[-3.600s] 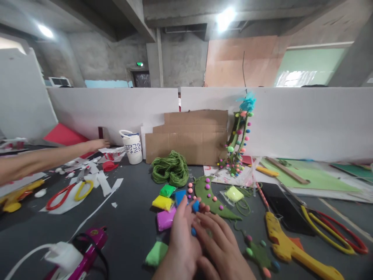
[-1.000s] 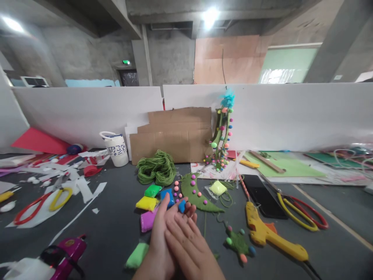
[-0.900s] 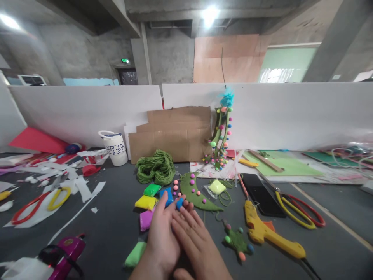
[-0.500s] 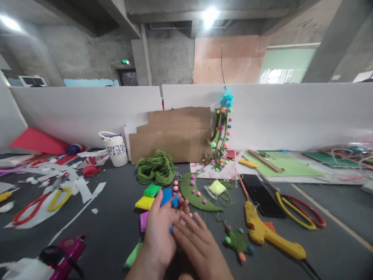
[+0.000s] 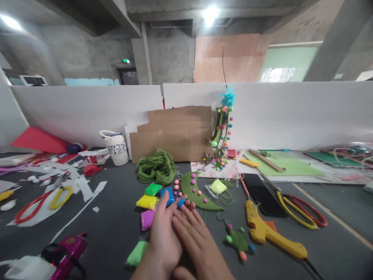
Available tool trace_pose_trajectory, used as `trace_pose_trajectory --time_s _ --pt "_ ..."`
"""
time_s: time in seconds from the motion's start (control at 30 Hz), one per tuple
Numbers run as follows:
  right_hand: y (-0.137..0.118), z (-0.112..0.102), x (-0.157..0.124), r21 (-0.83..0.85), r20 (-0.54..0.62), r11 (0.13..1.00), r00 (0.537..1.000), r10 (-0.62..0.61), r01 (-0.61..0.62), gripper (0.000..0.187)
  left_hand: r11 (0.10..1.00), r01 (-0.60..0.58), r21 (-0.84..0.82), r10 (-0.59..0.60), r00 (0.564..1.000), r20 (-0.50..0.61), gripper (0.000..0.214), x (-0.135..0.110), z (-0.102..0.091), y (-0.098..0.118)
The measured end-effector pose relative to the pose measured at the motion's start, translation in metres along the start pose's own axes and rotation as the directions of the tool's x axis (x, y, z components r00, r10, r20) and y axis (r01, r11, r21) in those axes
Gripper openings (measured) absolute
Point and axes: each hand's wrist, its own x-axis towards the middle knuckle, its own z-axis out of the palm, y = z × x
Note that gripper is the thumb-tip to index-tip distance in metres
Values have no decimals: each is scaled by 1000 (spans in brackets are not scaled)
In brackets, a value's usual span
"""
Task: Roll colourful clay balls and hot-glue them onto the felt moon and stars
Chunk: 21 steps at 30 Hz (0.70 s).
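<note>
My left hand (image 5: 166,235) lies palm up, holding a lump of blue clay (image 5: 181,202) near its fingertips. My right hand (image 5: 196,237) presses flat across the left palm, fingers together. Between the palms a sliver of a second blue clay piece (image 5: 173,224) shows; most of it is hidden. Left of the hands lie soft packets in green (image 5: 153,189), yellow (image 5: 147,202), blue (image 5: 166,195) and purple (image 5: 147,219). Beyond the fingers rests a green felt crescent (image 5: 194,194) with pink and purple balls. A small green felt star (image 5: 238,239) with coloured balls sits to the right.
A yellow glue gun (image 5: 271,235), a black phone (image 5: 264,194) and scissors (image 5: 303,212) lie at right. Green yarn (image 5: 156,167) is behind the packets, before cardboard (image 5: 171,144). More scissors (image 5: 43,204) and paper scraps lie left; a purple device (image 5: 68,256) is front left.
My right hand has slid slightly forward over the left palm, covering more of the blue piece between them. Both hands appear a little farther right; the view has shifted slightly.
</note>
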Motion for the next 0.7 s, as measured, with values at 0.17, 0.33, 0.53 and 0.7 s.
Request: trace_pose_trajectory --time_s 0.17,0.33,0.53,0.7 --pt "0 2 -1 7 -12 995 995 -96 96 41 997 -48 -55 50 998 46 35 0 2 -1" --pt "-1 1 -1 25 -1 1000 1000 -17 17 66 1000 10 -12 -10 1000 20 37 -1 4 -3" --pt "-3 2 0 -8 4 999 999 -35 35 55 999 -30 21 30 1000 -8 36 1 1 -5" --pt "-2 1 0 -2 -28 995 995 -95 95 48 1000 -22 3 22 998 54 40 0 3 -4"
